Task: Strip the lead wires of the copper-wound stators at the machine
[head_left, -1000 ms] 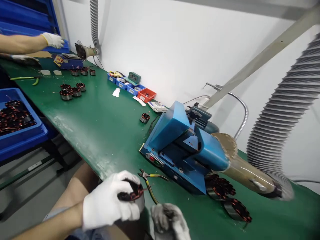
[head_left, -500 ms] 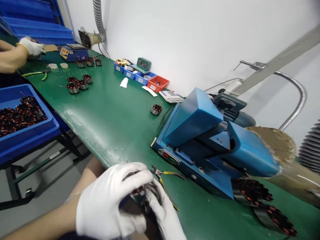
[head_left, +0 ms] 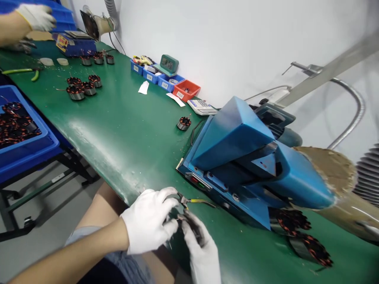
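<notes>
My right hand (head_left: pixel 203 246), in a white glove, is closed around a dark motor stator (head_left: pixel 196 229), mostly hidden by the fingers. To its left, my gloved left hand (head_left: pixel 152 221) has its fingers bent toward the stator. What lies between its thumb and fingertips is too dark and blurred to make out. Just beyond both hands, wire cutters (head_left: pixel 201 202) with yellow-green handles lie on the green table (head_left: pixel 127 138), partly covered by my hands.
A blue machine (head_left: pixel 231 157) stands to the right, with wound stators (head_left: pixel 310 248) beside it. Farther back are a single stator (head_left: pixel 184 124), a calculator (head_left: pixel 201 106), small bins (head_left: pixel 186 90) and a clock. At left are a blue crate (head_left: pixel 44 138) of stators and a co-worker's gloved hand (head_left: pixel 37 17).
My hands have drawn apart; the stator stays with my right hand, and my left hand has turned and shifted slightly. The co-worker's gloved hand has risen. The view has shifted a little.
</notes>
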The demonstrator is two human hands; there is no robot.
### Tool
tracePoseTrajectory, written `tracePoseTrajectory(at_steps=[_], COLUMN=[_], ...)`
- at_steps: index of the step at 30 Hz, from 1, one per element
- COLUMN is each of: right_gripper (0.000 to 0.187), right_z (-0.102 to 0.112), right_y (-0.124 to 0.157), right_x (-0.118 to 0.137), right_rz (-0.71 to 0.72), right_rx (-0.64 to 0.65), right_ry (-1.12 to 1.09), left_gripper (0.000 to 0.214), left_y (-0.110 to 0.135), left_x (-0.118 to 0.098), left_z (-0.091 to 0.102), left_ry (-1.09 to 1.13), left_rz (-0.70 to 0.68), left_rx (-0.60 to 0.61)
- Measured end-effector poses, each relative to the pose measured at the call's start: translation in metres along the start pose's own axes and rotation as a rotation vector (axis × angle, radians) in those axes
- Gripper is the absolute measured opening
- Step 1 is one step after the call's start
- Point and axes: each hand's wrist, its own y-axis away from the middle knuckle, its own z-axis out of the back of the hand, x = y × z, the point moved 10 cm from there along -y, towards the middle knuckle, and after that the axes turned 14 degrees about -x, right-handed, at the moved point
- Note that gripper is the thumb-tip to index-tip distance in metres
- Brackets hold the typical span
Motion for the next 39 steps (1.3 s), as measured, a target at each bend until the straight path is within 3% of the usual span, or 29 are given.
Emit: tracePoseTrajectory(at_steps=[2, 5, 8, 12, 17, 20, 24, 27, 28, 30, 34, 36, 37, 39], right_gripper=[0.044, 0.04, 0.036, 0.034, 0.035, 0.029, 0.027, 0.016, 0.012, 0.02, 0.035, 0.028, 0.02, 0.017], right_z=[-0.002, 0.0, -0.006, -0.015, -0.006, -0.003, -0.021, -0.03, -0.032, -0.039, -0.053, -0.044, -0.037, -0.023], right_y=[0.008, 0.02, 0.025, 0.024, 0.026, 0.024, 0.026, 0.022, 0.02, 0.02, 0.033, 0.029, 0.023, 0.014], right_x=[-0.004, 0.001, 0.01, 0.005, 0.003, 0.021, 0.053, 0.062, 0.06, 0.049, 0.029, 0.03, 0.033, 0.052], right_rz=[0.08, 0.206, 0.305, 0.245, 0.219, 0.391, 0.668, 0.586, 0.485, 0.194, -0.255, -0.231, -0.147, 0.205], right_rx=[-0.029, -0.09, -0.047, 0.012, -0.086, -0.08, 0.102, 0.111, 0.105, 0.15, 0.348, 0.363, 0.335, 0.241], right_ry=[0.069, 0.095, 0.169, 0.158, 0.082, 0.092, 0.205, 0.257, 0.238, 0.138, -0.063, -0.021, 0.04, 0.223], left_gripper=[0.014, 0.014, 0.015, 0.014, 0.014, 0.014, 0.011, 0.012, 0.012, 0.011, 0.012, 0.014, 0.014, 0.014], left_y=[0.0, -0.001, -0.003, -0.002, -0.001, -0.001, 0.0, 0.001, 0.001, 0.001, -0.002, -0.003, -0.004, -0.004], left_x=[0.0, 0.001, -0.001, -0.002, -0.002, -0.003, -0.002, -0.001, 0.0, 0.0, -0.003, -0.003, -0.004, -0.004], left_z=[-0.004, -0.011, -0.016, -0.017, -0.021, -0.02, -0.019, -0.02, -0.021, -0.021, -0.02, -0.02, -0.019, -0.018], left_ry=[-0.012, -0.032, -0.065, -0.107, -0.119, -0.103, -0.092, -0.073, -0.07, -0.066, -0.043, -0.021, -0.009, 0.009], left_rz=[-0.015, -0.027, -0.054, -0.088, -0.083, -0.091, -0.109, -0.117, -0.118, -0.129, -0.15, -0.15, -0.149, -0.155], left_rx=[0.013, 0.058, 0.091, 0.075, 0.08, 0.082, 0.089, 0.094, 0.1, 0.114, 0.141, 0.143, 0.137, 0.125])
